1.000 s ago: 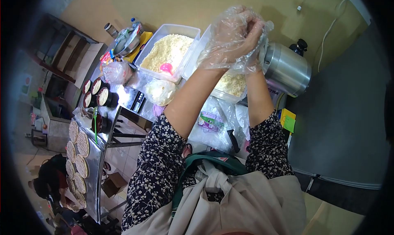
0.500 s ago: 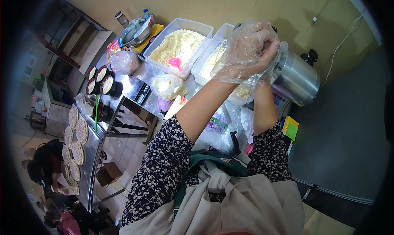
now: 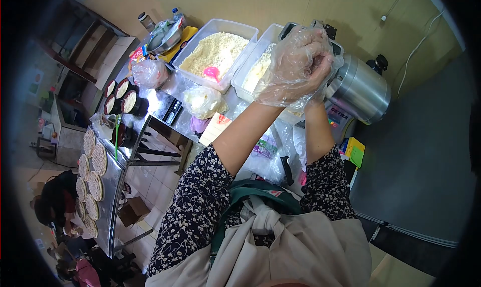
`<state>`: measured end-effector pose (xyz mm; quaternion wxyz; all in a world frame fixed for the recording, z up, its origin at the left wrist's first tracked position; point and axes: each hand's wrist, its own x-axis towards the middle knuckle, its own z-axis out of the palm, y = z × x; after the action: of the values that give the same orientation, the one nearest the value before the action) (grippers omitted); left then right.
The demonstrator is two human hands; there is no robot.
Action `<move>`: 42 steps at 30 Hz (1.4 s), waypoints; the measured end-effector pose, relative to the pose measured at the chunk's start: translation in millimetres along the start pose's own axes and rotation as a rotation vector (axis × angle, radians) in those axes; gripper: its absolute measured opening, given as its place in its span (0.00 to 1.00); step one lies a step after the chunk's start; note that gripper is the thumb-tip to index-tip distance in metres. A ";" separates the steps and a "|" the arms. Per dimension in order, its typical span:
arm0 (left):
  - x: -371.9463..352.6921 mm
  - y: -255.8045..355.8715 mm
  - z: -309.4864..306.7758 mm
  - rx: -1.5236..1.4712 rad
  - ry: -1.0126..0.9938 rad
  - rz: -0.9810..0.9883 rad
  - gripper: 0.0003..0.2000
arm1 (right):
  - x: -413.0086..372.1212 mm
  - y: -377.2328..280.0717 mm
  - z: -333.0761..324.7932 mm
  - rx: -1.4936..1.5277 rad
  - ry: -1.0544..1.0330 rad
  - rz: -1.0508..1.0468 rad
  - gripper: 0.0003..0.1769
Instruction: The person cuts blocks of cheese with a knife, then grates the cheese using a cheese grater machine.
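Observation:
My left hand (image 3: 295, 71) and my right hand (image 3: 323, 76) are raised close together, both in clear plastic gloves. The fingers curl around each other, and whatever lies between the palms is hidden. Just behind and left of them is a plastic tub (image 3: 240, 89) with pale crumbly stuff. A second tub (image 3: 181, 61) farther left holds more pale crumbs (image 3: 220, 49) and a pink scoop (image 3: 212, 74). To the right of my hands stands a silver metal cylinder machine (image 3: 363, 89).
A knife (image 3: 286, 170) lies by plastic bags below my forearms. Left are a digital scale (image 3: 173, 111), a bagged white mass (image 3: 204, 101), dark pots (image 3: 130, 102) and flat round pieces (image 3: 99, 159) on a metal table. Another person (image 3: 57, 199) is at lower left.
Both hands have moved slightly down and left, still together. More of the machine top and the knife now shows.

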<state>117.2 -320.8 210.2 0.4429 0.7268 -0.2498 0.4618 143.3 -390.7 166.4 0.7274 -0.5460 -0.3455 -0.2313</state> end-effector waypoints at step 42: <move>0.4 38.3 -111.8 0.211 -0.138 -0.257 0.17 | 27.5 11.3 -3.1 -0.718 -0.034 -0.366 0.09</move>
<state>37.5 -241.5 246.6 0.4013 0.8251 -0.1348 0.3741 170.1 -389.2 179.5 0.4314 -0.6985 -0.3462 -0.4541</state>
